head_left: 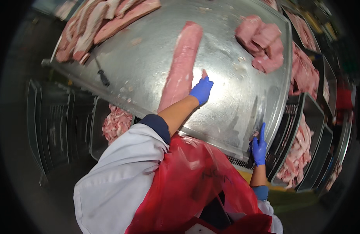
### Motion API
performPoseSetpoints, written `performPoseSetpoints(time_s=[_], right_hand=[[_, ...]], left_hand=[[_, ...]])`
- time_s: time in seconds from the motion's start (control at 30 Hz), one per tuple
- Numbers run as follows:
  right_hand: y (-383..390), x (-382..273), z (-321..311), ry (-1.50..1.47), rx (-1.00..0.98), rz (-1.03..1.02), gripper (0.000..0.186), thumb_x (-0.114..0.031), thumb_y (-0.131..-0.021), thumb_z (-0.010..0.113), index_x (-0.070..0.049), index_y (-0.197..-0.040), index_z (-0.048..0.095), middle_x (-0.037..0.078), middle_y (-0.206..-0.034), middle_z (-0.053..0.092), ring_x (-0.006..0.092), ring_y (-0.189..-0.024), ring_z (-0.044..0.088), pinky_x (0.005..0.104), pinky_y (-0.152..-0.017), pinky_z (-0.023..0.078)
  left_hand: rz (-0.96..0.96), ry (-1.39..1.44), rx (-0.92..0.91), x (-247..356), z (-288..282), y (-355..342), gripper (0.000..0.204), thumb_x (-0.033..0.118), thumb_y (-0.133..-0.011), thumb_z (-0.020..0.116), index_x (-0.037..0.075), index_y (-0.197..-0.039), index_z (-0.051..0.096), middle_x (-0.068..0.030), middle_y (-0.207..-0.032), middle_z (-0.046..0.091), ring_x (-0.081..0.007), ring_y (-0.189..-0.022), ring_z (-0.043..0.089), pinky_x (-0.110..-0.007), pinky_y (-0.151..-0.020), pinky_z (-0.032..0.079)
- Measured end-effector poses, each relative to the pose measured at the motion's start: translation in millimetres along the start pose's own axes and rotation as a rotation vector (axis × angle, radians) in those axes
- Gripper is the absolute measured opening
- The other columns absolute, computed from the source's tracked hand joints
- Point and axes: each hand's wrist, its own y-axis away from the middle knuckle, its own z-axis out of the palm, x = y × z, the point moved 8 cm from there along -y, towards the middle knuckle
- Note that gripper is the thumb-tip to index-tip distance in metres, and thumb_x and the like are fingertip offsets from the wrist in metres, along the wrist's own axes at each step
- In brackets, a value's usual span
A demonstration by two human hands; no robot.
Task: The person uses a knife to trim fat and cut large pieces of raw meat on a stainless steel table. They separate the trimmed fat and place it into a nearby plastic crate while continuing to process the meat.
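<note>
The gloved left hand (202, 89) rests flat and open against a long pork loin (182, 66) running toward twelve o'clock on the steel bench (148, 50). The right hand (259, 147), at four o'clock, grips a knife handle. The loin looks soft, slick and heavy, best cradled mid-length.

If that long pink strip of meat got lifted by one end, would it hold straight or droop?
The long meat strip would probably droop: it is raw, boneless-looking and lies flat. Its wet sheen on the steel table suggests slipperiness. The left hand rests beside it.
</note>
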Motion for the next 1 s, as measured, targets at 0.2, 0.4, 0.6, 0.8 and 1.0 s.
performPoseSetpoints(time_s=[0.2,0.4,0.6,0.8,1.0], right_hand=[[-25,-18,28,-0.127,-0.079,0.044,0.076,0.003,-0.095,0.041,-0.023,-0.163,0.016,0.002,-0.079,0.060,0.0071,-0.059,0.050,0.0246,-0.050,0.044],[-34,-4,57,0.005,-0.211,-0.007,0.078,0.004,-0.094,0.043,-0.027,-0.162,0.020,0.001,-0.074,0.060,0.0074,-0.053,0.048,0.0250,-0.048,0.044],[-45,-12,63,0.062,-0.248,0.036,0.078,0.003,-0.094,0.043,-0.027,-0.162,0.017,0.003,-0.073,0.061,0.0093,-0.053,0.053,0.0282,-0.050,0.047],[-33,-28,48,0.105,-0.181,0.069,0.081,0.005,-0.093,0.044,-0.029,-0.162,0.017,0.004,-0.065,0.058,0.0104,-0.050,0.052,0.0293,-0.049,0.047],[5,-3,23,-0.034,-0.007,0.067,0.081,0.006,-0.092,0.043,-0.026,-0.162,0.018,0.001,-0.074,0.059,0.0077,-0.055,0.050,0.0255,-0.049,0.044]], left_hand=[[0.133,0.369,0.217,-5,-179,103,0.020,0.000,-0.079,0.057,0.005,-0.097,0.062,-0.0104,-0.092,0.056,-0.0241,-0.087,0.058,-0.035,-0.079,0.048],[-0.229,-0.114,0.139,-172,-285,281,0.040,0.005,-0.080,0.055,0.006,-0.119,0.062,-0.0130,-0.101,0.058,-0.0321,-0.090,0.059,-0.041,-0.085,0.050],[-0.327,-0.631,-0.002,-143,-248,169,0.049,0.040,-0.092,0.061,0.007,-0.128,0.063,-0.0200,-0.125,0.064,-0.0411,-0.113,0.062,-0.048,-0.099,0.049],[-0.266,-0.281,0.243,-63,-164,-58,0.069,0.043,-0.077,0.072,0.020,-0.138,0.052,-0.0217,-0.148,0.038,-0.0441,-0.127,0.048,-0.058,-0.102,0.045],[-0.141,-0.420,-0.042,-16,-108,-35,0.066,0.037,-0.074,0.074,0.028,-0.136,0.054,-0.0237,-0.151,0.029,-0.0467,-0.126,0.046,-0.060,-0.103,0.044]])
